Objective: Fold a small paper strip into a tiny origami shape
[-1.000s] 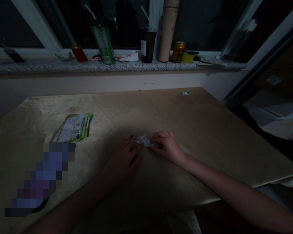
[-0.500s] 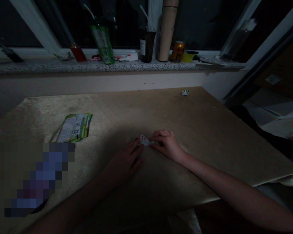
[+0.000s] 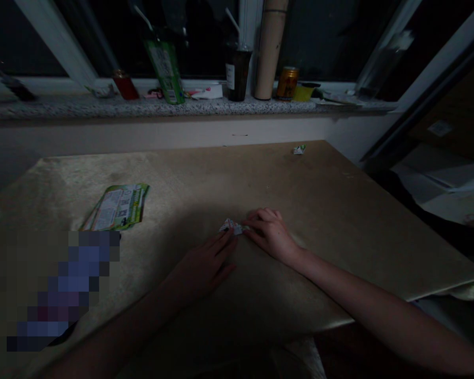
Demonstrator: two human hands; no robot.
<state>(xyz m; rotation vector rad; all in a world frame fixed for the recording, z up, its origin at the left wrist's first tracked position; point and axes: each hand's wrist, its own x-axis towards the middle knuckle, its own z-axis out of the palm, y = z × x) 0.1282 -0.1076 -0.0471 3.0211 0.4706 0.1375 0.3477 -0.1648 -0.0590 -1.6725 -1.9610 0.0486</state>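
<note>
A small folded piece of printed paper (image 3: 231,226) lies on the tan table (image 3: 339,210) in dim light. My left hand (image 3: 203,263) rests flat on the table just below it, fingers stretched out, fingertips touching the paper's near edge. My right hand (image 3: 270,231) is at the paper's right side with its fingers curled and pinched on the paper's edge.
A stack of green printed leaflets (image 3: 118,206) lies at the left. A crumpled scrap (image 3: 299,150) sits near the far right edge. The stone windowsill (image 3: 82,108) holds a green carton (image 3: 164,66), a dark cup (image 3: 237,73), a cardboard tube (image 3: 270,50) and a can (image 3: 286,83).
The folded paper has become smaller and more compact. My left hand has slid slightly back and right; my right hand has stayed at the paper's right edge.
</note>
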